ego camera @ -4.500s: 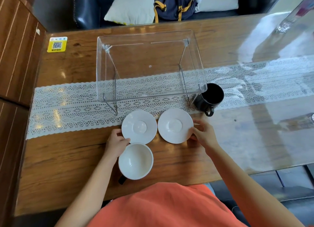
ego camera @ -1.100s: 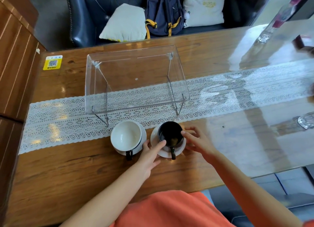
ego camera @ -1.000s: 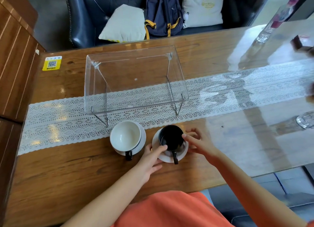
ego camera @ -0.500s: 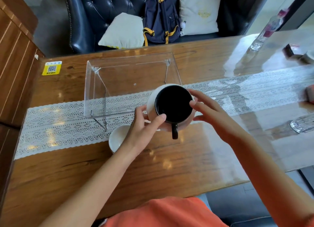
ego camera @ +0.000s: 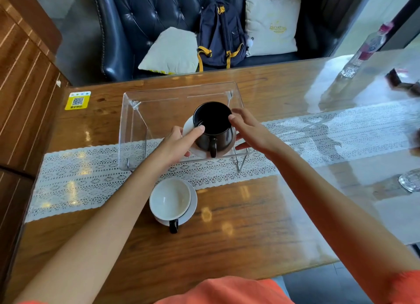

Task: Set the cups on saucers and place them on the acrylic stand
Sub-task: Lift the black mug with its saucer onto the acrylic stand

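A black cup stands on a white saucer, held over the right part of the clear acrylic stand. My left hand grips the saucer's left edge, thumb against the cup. My right hand holds the saucer's right side, a fingertip on the cup's rim. Whether the saucer touches the stand's top I cannot tell. A white cup with a black handle sits on its own white saucer on the table, in front of the stand.
A white lace runner crosses the wooden table under the stand. A clear bottle stands at the far right and a glass object at the right edge. Behind the table are a dark sofa, cushions and a navy backpack.
Both hands lifted the black cup and its saucer off the table and carried them forward over the stand. The white cup and saucer stayed in place.
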Motion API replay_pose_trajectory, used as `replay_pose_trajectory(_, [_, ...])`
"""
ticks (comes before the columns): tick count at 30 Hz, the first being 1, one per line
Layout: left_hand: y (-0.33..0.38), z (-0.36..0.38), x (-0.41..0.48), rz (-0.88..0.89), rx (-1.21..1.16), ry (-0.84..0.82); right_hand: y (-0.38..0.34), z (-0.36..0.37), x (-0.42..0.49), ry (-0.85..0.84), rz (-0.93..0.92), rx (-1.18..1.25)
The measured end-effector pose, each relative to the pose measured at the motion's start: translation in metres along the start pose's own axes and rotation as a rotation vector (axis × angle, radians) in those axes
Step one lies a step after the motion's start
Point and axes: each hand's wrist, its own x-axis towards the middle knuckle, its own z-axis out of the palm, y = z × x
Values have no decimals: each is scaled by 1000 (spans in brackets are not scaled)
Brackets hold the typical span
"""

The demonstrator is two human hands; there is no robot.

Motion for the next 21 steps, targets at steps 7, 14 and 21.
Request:
replay_pose_trajectory(7, [0, -7, 8, 4, 248, -7, -7, -3, 0, 17, -58, -282])
replay_pose_trajectory(14, [5, -1, 13, 63, 411, -8, -5, -11, -9, 116, -158, -362])
replay_pose_trajectory(21, [11, 12, 17, 102, 455, -39, 11, -23, -19, 158, -206, -269])
